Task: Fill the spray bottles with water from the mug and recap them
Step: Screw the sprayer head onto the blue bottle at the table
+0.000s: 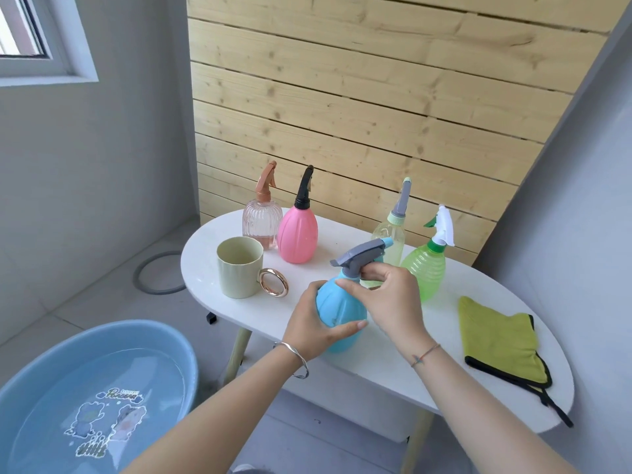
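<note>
Resting near the front edge of the white oval counter (376,360), the sky-blue bulb-shaped plastic spray bottle (337,313) looks light, smooth-skinned and probably slippery when wet. The left hand (307,331) wraps its ribbed belly. The right hand (390,299) pinches its neck under the grey trigger head (362,256), the sensible twisting point. Left of the bottle stands a pale-green mug with a gold ring handle (239,268); to the bottle's right lies a soft lime cloth (496,336).

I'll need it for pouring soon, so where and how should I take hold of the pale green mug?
Probably by its gold ring handle, which juts from the near right side of the mug. Come from that side and slip fingers through the ring: the mug stands upright, and the pink spray bottle stands close behind it.
</note>
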A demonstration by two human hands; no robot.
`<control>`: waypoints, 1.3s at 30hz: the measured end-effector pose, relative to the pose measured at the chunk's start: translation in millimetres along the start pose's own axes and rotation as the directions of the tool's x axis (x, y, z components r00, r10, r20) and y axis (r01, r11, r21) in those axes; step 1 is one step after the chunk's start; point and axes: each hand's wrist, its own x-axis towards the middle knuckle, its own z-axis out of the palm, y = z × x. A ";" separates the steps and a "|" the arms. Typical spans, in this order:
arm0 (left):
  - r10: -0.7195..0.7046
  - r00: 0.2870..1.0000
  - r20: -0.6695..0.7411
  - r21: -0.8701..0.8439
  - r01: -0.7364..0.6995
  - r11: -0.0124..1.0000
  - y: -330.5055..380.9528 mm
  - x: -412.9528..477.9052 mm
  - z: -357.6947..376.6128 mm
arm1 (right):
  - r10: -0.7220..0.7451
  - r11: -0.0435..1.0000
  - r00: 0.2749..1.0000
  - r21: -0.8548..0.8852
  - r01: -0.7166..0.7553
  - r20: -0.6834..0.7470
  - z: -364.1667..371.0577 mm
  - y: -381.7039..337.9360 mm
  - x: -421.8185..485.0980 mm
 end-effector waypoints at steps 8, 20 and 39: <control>-0.031 0.999 0.013 0.012 0.031 0.999 -2.9 1.0 -0.9 | -0.254 0.935 0.957 -0.288 0.206 -0.141 -37.1 3.1 -8.4; -0.029 1.000 0.011 0.016 0.029 0.999 -2.2 0.0 -1.0 | -0.090 0.975 0.990 0.212 0.065 0.110 -48.7 3.8 1.6; -0.020 1.000 0.018 0.016 0.020 1.000 -0.6 0.2 -0.6 | -0.209 0.977 0.948 0.097 0.191 0.241 -40.6 -11.3 24.3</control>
